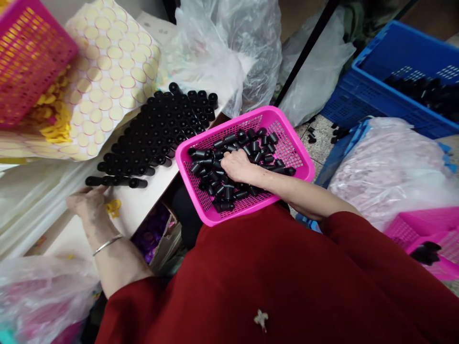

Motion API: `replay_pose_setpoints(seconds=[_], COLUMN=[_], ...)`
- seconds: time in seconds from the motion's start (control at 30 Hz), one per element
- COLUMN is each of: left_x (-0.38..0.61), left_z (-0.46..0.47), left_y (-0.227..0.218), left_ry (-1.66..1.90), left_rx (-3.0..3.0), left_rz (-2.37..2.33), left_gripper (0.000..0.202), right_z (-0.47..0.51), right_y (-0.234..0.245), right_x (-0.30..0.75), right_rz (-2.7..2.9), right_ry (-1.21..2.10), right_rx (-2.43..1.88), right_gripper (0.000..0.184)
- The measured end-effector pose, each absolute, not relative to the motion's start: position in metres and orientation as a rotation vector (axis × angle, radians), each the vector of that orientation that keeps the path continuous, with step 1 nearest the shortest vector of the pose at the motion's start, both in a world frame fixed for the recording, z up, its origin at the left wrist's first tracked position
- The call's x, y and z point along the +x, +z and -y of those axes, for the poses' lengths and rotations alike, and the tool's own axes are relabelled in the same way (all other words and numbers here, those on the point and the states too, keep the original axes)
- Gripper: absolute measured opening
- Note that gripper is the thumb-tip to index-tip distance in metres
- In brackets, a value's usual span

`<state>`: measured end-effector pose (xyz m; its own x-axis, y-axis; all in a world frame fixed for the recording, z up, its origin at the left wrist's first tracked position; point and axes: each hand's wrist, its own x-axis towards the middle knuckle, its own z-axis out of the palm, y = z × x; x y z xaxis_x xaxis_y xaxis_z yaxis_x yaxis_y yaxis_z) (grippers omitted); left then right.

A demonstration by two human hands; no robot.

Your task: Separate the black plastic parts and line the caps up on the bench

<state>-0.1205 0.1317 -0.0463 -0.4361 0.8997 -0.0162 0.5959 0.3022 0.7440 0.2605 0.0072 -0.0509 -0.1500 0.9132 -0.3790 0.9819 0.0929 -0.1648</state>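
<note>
My left hand (88,201) is at the near left end of the black cylindrical caps (158,129), which stand in close rows on the white tabletop. Its fingers are apart beside the front row; whether they touch a cap is unclear. My right hand (236,165) is down in a pink plastic basket (292,138), which sits at my lap against the table edge. Loose black caps (229,191) lie jumbled in it. The right fingers curl closed among these caps, and their tips are hidden.
A patterned sheet (111,71) with yellow pieces (57,117) and another pink basket (36,62) are at left. Clear plastic bags (247,43) hang behind the table. At right stand a blue crate (380,91) of black pieces and a full bag (390,177).
</note>
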Motion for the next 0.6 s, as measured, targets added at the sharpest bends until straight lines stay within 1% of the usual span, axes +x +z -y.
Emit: replay_pose_setpoints(seconds=[0.07, 0.13, 0.2, 0.23, 0.27, 0.33, 0.4, 0.47, 0.53, 0.6], left_x=[-0.117, -0.106, -0.084, -0.069, -0.052, -0.013, 0.025, 0.058, 0.082, 0.098], left_z=[-0.120, -0.104, -0.084, -0.072, -0.059, -0.036, -0.016, -0.003, 0.003, 0.004], left_y=[-0.044, -0.039, -0.031, -0.027, -0.024, -0.020, -0.021, -0.027, -0.034, -0.040], left_ry=[1.062, 1.268, 1.428, 1.426, 1.389, 1.181, 1.064, 0.915, 0.835, 0.839], left_rx=[1.106, 1.046, 1.121, 1.162, 1.205, 1.262, 1.265, 1.260, 1.255, 1.277], left_rz=[-2.360, -2.340, -2.069, -1.864, -1.645, -1.344, -1.181, -1.078, -0.995, -0.934], left_gripper=[0.041, 0.035, 0.031, 0.032, 0.037, 0.044, 0.046, 0.044, 0.042, 0.040], right_z=[-0.010, -0.011, -0.011, -0.010, -0.008, -0.002, 0.007, 0.018, 0.030, 0.040], right_y=[-0.050, -0.048, -0.047, -0.047, -0.047, -0.050, -0.054, -0.057, -0.058, -0.055], right_x=[0.263, 0.270, 0.280, 0.286, 0.292, 0.301, 0.306, 0.306, 0.302, 0.296], right_rz=[-2.211, -2.279, -2.352, -2.392, -2.439, -2.558, -2.644, -2.595, -2.464, -2.311], right_ry=[-0.532, -0.495, -0.489, -0.508, -0.551, -0.737, -1.133, -1.709, -2.266, -2.683], right_rx=[1.859, 1.784, 1.725, 1.720, 1.744, 1.900, 2.151, 2.354, 2.427, 2.464], right_gripper=[0.029, 0.030, 0.029, 0.027, 0.024, 0.022, 0.024, 0.030, 0.039, 0.042])
